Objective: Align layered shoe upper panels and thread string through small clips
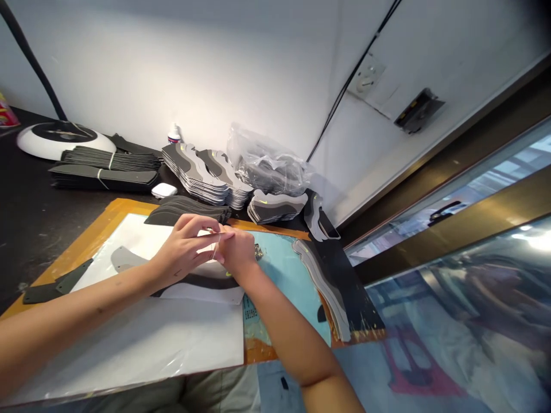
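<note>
Head view: both hands meet above a white sheet, with a thin pale band (214,248) held between them. The left hand (185,246) pinches the band in its fingertips, while the right hand (236,252) is closed on it, its grip partly hidden. Just past the fingers lies an unbanded heap of dark strips (189,211). Below the hands, the white sheet (129,235) rests on an orange-edged board (103,215) beside a pale blue mat (284,287) carrying curved grey cut-outs (321,287). Farther back on the black bench (30,229), an upper bundle of dark strips (107,160) and a lower bundle (103,179) already have bands around them. Stacks of wavy grey cut-outs (193,175) show no band, near a plastic bag (267,163) and a small white bottle (174,135).
</note>
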Demonstrator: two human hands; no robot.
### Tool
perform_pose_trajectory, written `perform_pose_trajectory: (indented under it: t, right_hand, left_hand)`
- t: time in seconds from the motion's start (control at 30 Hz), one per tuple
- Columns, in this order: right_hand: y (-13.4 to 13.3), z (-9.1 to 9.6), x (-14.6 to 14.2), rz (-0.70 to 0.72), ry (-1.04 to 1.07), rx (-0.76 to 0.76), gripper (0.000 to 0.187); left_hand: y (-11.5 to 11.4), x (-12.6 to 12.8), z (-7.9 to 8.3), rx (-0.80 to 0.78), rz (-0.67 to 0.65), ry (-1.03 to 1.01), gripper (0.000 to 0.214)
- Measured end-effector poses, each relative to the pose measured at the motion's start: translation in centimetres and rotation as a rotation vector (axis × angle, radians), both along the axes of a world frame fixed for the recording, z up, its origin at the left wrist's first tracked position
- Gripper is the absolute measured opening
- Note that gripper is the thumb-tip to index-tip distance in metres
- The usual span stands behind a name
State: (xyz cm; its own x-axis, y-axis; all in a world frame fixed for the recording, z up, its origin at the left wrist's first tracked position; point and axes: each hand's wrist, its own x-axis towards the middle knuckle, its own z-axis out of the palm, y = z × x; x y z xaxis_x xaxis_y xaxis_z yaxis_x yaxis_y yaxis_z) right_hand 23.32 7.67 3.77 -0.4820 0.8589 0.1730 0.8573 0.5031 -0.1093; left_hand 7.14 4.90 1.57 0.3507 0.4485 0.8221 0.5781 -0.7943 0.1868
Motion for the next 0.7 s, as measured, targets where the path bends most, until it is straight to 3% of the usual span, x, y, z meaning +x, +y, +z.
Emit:
perform_pose_trajectory:
  t: [0.1, 0.2, 0.3, 0.5, 0.7]
  right_hand:
    - [0.1, 0.6, 0.2, -0.078, 0.108, -0.085, 0.020]
    - [0.5, 0.5, 0.4, -0.126, 0.257, -0.214, 0.026]
    - [1.1, -0.4, 0.4, -0.055, 0.518, -0.407, 0.028]
    - [1.9, -0.9, 0.2, 0.004, 1.109, -0.925, 0.024]
    - [2.2, -0.2, 0.8, 0.035, 1.311, -1.110, 0.032]
  left_hand:
    - [-0.1, -0.2, -0.2, 0.058, -0.031, -0.055, 0.022]
    - [0.0, -0.3, 0.3, -0.117, -0.218, -0.055, 0.028]
    - [0.2, -0.6, 0.9, -0.270, -0.370, -0.088, 0.035]
    - [1.1, -1.7, 0.3, -0.369, -0.482, -0.115, 0.021]
    - [1.6, -2.2, 1.0, -0.510, -0.515, -0.240, 0.015]
